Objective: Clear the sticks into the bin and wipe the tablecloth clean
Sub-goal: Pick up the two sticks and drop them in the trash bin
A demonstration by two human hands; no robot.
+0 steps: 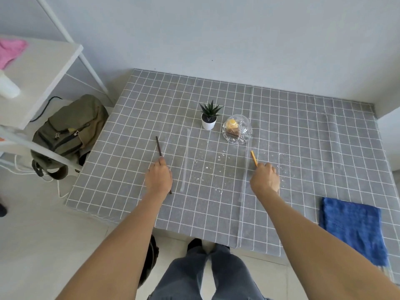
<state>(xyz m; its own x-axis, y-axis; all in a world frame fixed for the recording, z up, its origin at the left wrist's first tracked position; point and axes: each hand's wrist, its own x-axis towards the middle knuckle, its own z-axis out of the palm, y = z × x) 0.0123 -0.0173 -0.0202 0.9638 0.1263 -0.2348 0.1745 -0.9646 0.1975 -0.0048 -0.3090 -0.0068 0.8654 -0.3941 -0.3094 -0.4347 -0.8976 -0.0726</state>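
Nearest, a shaggy blue cloth (352, 229) lies flat at the right front edge of the worktop, on the grey woven tablecloth (303, 131) with its white grid lines. Further in, the left hand (159, 177) curls around a thin dark brown stick (159, 146), whose ends show beyond the fist on both sides. The right hand (265, 177) pinches a slim orange stick (254, 158) that points away from the person. Between the hands lie a clear flat strip (185, 161) and scattered white crumbs (207, 167). Beyond stand a faceted round glass bowl (237, 129) and a spiky plant in a white pot (209, 115).
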